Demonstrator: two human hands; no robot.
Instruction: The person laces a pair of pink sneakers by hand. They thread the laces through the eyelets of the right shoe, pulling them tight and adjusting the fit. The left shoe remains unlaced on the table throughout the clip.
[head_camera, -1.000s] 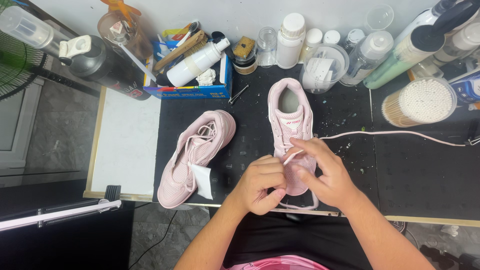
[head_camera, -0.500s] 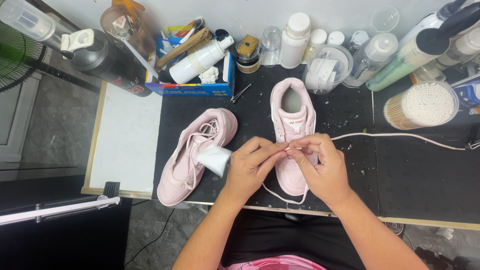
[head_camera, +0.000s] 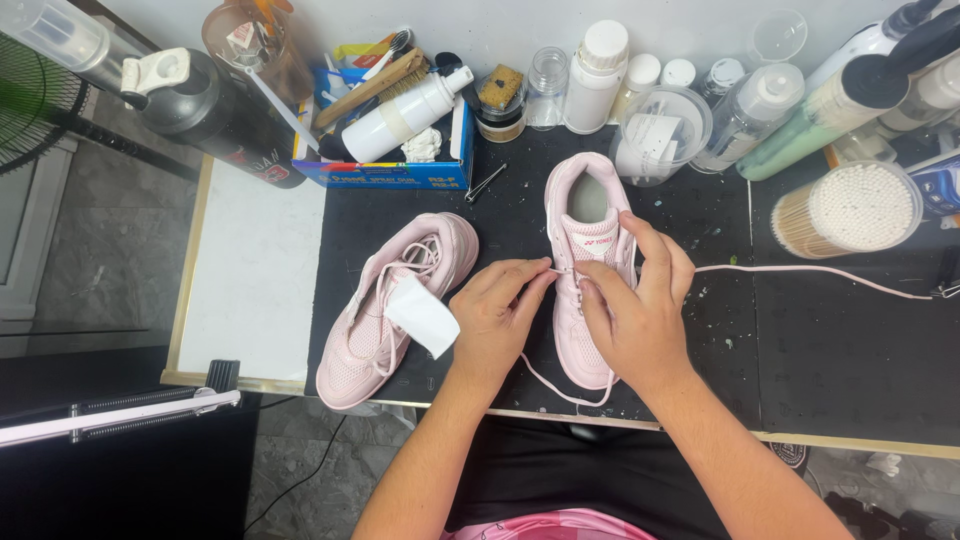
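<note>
I am pinching the pink lace (head_camera: 800, 271) with my left hand (head_camera: 497, 310) at the eyelets, while my right hand (head_camera: 632, 310) is steadying the shoe (head_camera: 588, 215) on the table (head_camera: 820, 340), grip pressed around it.

Your open lane is the bare black mat (head_camera: 830, 350) to the right, crossed only by the pink lace (head_camera: 800, 270). Ahead, bottles (head_camera: 590, 78), the tub of cotton swabs (head_camera: 850, 208) and the blue box (head_camera: 395, 172) wall off the back. To the left, the second pink shoe (head_camera: 385, 315) blocks; white tabletop (head_camera: 250, 270) beyond is free.
</note>
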